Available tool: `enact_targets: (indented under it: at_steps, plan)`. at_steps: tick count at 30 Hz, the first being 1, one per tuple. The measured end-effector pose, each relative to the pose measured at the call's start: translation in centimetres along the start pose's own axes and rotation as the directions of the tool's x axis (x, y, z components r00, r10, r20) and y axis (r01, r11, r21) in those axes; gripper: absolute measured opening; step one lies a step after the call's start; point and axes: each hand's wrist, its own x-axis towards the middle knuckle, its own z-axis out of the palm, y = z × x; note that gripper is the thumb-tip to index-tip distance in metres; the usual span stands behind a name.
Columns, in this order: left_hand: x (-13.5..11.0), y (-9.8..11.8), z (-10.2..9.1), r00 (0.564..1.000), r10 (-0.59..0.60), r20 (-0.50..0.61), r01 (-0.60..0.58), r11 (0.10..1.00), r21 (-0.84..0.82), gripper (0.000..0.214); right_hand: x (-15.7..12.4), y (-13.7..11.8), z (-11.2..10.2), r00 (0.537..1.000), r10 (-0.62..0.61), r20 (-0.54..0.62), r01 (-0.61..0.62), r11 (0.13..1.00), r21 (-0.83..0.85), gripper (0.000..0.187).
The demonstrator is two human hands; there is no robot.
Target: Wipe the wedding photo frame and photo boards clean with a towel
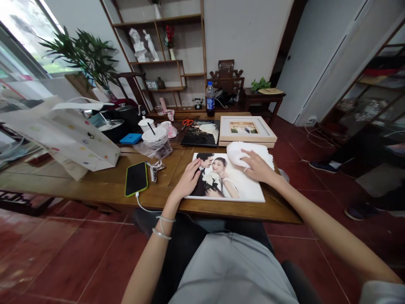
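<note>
A wedding photo panel [221, 179] lies flat on the table near its front edge, showing a couple on a white ground. My left hand [190, 175] rests flat over the panel's left edge, its fingers stretched out and holding nothing. At the upper right corner of the panel, my right hand [255, 166] grips a bunched white cloth [237, 153] and presses it down. Part of the cloth spreads behind that hand, past the panel's top edge. What lies under the cloth is hidden.
Behind the panel lie a framed picture [248, 130], a dark photo panel [202, 133] and red-handled scissors [187, 122]. A charging phone [136, 179], a lidded cup [155, 137], a paper bag [95, 143] and a cola bottle [210, 99] stand or lie around. Another person's legs [335, 156] show right.
</note>
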Motion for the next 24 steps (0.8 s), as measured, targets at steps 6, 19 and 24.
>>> enact_targets:
  at_steps: [6,19,24]
  plan:
    - [0.0,-0.1,0.2,1.0,0.009,-0.008,-0.009,1.0,0.003,0.043,-5.4,-5.5,-1.7,0.996,-0.059,0.066,0.056,0.998,0.035,0.032]
    - [1.0,-0.3,0.3,0.999,0.055,-0.001,-0.055,0.997,0.053,0.039,-3.7,-5.6,-2.2,0.988,-0.127,0.085,0.119,0.988,0.094,0.032]
    - [1.5,-0.7,0.5,0.997,0.075,0.011,-0.075,0.995,0.068,0.04,0.3,-2.4,-1.1,0.994,-0.065,0.091,0.061,0.997,0.046,0.031]
